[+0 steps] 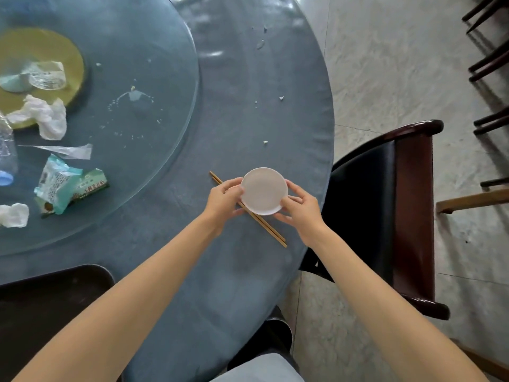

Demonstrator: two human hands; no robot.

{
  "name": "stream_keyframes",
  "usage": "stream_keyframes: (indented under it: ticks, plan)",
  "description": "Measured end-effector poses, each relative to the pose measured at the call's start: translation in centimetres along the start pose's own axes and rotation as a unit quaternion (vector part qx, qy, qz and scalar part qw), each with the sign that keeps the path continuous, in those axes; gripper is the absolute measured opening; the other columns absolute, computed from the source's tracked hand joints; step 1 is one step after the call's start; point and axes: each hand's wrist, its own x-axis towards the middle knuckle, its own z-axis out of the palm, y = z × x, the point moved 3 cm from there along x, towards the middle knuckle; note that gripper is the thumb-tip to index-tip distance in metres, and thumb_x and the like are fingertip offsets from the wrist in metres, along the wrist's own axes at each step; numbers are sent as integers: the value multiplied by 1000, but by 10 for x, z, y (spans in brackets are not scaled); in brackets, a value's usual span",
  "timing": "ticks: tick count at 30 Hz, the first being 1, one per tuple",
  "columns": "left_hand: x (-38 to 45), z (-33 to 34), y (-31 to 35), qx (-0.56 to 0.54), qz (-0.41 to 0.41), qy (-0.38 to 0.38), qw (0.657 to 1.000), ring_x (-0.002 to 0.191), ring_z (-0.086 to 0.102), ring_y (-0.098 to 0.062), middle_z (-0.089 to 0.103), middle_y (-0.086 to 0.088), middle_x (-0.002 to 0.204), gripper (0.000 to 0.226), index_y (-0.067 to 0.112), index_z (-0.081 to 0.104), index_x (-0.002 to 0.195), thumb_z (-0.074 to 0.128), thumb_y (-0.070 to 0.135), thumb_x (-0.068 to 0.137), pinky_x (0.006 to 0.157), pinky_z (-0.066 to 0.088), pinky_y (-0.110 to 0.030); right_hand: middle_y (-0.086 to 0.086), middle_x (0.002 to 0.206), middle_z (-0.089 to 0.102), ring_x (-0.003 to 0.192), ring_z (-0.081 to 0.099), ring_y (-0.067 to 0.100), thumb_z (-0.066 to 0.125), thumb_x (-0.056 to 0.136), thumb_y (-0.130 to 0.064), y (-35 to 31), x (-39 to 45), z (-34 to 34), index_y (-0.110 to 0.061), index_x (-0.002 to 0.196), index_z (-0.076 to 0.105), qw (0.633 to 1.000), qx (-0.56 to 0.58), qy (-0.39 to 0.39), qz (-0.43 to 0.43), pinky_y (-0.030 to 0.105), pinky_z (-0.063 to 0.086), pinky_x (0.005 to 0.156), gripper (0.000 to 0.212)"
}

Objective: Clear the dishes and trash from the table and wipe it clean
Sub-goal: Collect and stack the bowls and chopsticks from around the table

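Left hand [224, 198] and right hand [301, 209] both pinching dish [264, 191] rim, above chopsticks [271, 230] on worktop [248, 106].

**Two hands lift saucer at littered worktop**

A left hand [224, 198] and right hand [300, 209] grip a small round white saucer [264, 191] over brown wooden chopsticks [271, 230] on the round blue-covered worktop [248, 106]; crumpled white tissue [45, 117] and a torn green wrapper [64, 186] lie on the glass turntable [154, 78].

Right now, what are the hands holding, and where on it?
Both hold the small white dish by its rim: the left hand on its left edge, the right hand on its right edge, above the chopsticks.
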Motion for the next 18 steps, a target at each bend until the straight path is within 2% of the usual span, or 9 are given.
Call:
stream_keyframes:
  ticks: [1, 3, 4, 6, 8, 10, 12, 15, 18]
  plan:
    - [6, -1, -4, 29, -7, 44, 999, 95, 65, -19, 69, -2, 101, 15, 23, 70, 103, 57, 23, 95, 75, 60, -38, 11, 116, 75, 105, 75, 28, 64, 94, 0, -1, 2, -4, -27, 137, 61, 1000, 3, 3, -1, 34, 64, 76, 51]
    - [16, -5, -16, 85, -41, 138, 986, 92, 67, -25, 71, -5, 97, 34, 15, 68, 92, 55, 46, 92, 80, 60, -45, 10, 117, 74, 105, 74, 27, 60, 94, 2, -2, 5, -10, -28, 140, 59, 1000, 9, 14, -1, 34, 64, 78, 55]
    - [21, -7, -22, 106, -58, 174, 977, 91, 68, -27, 72, -5, 95, 44, 12, 66, 87, 54, 54, 90, 82, 60, -46, 9, 117, 74, 104, 74, 27, 60, 94, 2, -3, 6, -14, -28, 141, 59, 1000, 9, 19, -1, 34, 64, 78, 56]
    - [27, -7, -30, 154, -79, 211, 962, 89, 69, -32, 72, -10, 91, 51, 9, 62, 78, 57, 59, 84, 83, 60, -46, 8, 116, 73, 103, 74, 27, 59, 93, 3, -2, 8, -19, -29, 141, 59, 1000, 8, 29, 1, 33, 65, 79, 57]
    - [29, -2, -31, 207, -84, 220, 949, 92, 69, -34, 73, -14, 94, 48, 8, 61, 78, 64, 56, 78, 84, 59, -44, 7, 115, 74, 104, 74, 26, 59, 93, 3, -1, 9, -23, -29, 140, 59, 999, 8, 36, 1, 35, 65, 81, 56]
    - [29, 5, -27, 256, -79, 221, 938, 94, 65, -31, 70, -10, 96, 44, 7, 65, 87, 72, 50, 79, 84, 56, -40, 8, 115, 75, 104, 74, 26, 61, 92, 2, 2, 10, -28, -30, 138, 61, 999, 7, 39, 1, 38, 65, 84, 55]
    - [28, 13, -23, 291, -74, 225, 927, 90, 61, -29, 67, -5, 95, 38, 11, 67, 92, 77, 44, 78, 76, 51, -35, 7, 112, 76, 102, 75, 25, 61, 92, 2, 5, 9, -33, -30, 136, 62, 999, 7, 41, 0, 37, 65, 83, 55]
    - [28, 21, -20, 318, -77, 231, 916, 82, 56, -26, 65, -3, 91, 26, 13, 65, 89, 79, 31, 77, 67, 42, -32, 5, 110, 77, 101, 75, 24, 61, 93, 2, 8, 8, -41, -31, 137, 62, 999, 11, 44, 1, 34, 64, 80, 55]
    - [29, 24, -22, 330, -86, 225, 913, 80, 61, -28, 66, -4, 88, 20, 13, 59, 84, 75, 21, 75, 55, 37, -28, 6, 109, 77, 100, 76, 25, 60, 93, 2, 12, 8, -47, -33, 134, 62, 999, 19, 47, 0, 33, 64, 80, 54]
